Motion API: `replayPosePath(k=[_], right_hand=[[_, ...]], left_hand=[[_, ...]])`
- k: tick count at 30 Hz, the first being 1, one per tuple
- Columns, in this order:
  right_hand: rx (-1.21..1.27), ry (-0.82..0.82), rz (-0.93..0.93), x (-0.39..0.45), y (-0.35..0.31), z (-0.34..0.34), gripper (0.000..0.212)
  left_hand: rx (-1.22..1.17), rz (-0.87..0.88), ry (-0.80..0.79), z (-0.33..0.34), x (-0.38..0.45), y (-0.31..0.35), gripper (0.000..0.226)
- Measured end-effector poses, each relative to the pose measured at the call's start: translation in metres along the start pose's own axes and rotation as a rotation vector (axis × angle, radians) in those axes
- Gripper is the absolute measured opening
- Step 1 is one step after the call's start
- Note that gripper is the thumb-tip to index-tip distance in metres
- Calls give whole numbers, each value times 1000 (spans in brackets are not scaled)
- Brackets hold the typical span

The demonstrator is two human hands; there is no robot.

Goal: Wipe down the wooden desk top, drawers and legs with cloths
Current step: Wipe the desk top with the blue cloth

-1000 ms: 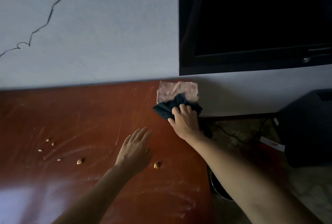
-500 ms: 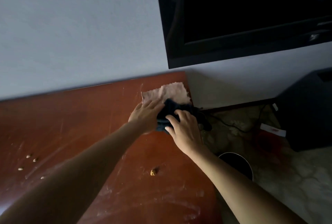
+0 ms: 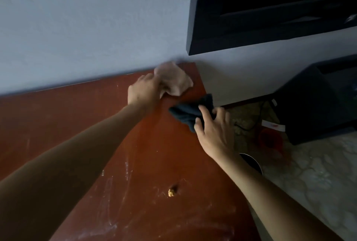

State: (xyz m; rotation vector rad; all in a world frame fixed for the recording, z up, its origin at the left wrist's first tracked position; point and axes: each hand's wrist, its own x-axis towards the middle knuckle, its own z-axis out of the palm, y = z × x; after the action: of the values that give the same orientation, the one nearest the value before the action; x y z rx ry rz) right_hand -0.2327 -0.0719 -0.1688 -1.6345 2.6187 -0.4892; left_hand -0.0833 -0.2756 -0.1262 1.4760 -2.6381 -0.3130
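The reddish wooden desk top (image 3: 81, 117) runs along the wall, streaked with dusty smears. My left hand (image 3: 144, 90) grips a bunched pink cloth (image 3: 176, 82) at the desk's far right corner, lifted slightly and blurred. My right hand (image 3: 212, 130) holds a dark blue cloth (image 3: 190, 113) at the desk's right edge, fingers curled over it. A small yellowish crumb (image 3: 171, 192) lies on the desk nearer to me.
A black TV (image 3: 270, 8) hangs on the wall above and to the right. A black box-like unit (image 3: 316, 101) stands on the patterned floor at the right, with a cable (image 3: 251, 124) and a dark round bin (image 3: 253, 163) beside the desk.
My left hand has reached forward, taken the pink cloth and bunched it up. My right hand has pulled the dark cloth off it toward the desk's right edge.
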Motion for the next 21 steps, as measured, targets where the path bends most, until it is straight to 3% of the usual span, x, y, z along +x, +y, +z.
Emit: replayPosePath(k=[2, 4, 7, 11, 16, 21], right_hand=[[-31, -50, 21, 31, -11, 12, 53], [-30, -178, 56, 67, -23, 20, 59], [15, -288, 75, 124, -44, 30, 62], [-53, -283, -81, 160, -68, 38, 64], [-48, -301, -419, 66, -73, 30, 57], [-44, -310, -523, -41, -27, 2, 57]], left_hand=[[-225, -189, 153, -12, -4, -17, 27], [-375, -269, 266, -26, -13, -43, 25], [-541, -232, 331, -46, -30, -76, 22], [-633, -191, 269, -65, -47, -98, 19], [-575, -78, 161, -73, -45, -84, 21], [-349, 124, 58, -63, -32, -35, 23]])
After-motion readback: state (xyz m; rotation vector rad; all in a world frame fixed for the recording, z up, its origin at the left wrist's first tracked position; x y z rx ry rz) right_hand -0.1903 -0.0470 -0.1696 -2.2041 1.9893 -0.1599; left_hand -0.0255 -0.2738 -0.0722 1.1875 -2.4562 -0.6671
